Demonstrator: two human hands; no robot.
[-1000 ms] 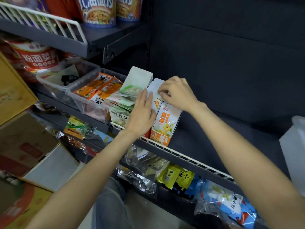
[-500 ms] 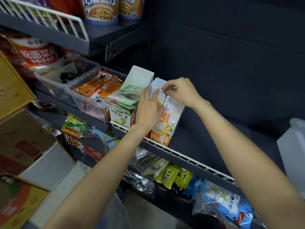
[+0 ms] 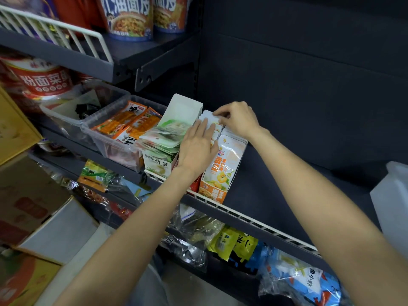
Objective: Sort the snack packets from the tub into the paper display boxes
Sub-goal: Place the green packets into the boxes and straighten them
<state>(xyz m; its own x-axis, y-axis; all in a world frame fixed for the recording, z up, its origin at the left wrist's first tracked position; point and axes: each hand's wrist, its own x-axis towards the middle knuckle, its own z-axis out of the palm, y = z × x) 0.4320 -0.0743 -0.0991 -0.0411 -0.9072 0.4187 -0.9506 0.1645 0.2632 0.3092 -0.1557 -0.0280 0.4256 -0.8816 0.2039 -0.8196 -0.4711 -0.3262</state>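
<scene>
I see my left hand lying flat, fingers straight, on the white snack packets standing in the orange paper display box on the shelf. My right hand pinches the packets' top edge just beyond those fingers. Left of my left hand stand the green-packet box and the clear tub of orange packets.

Left hand lies flat on packets; right hand pinches their top.
</scene>
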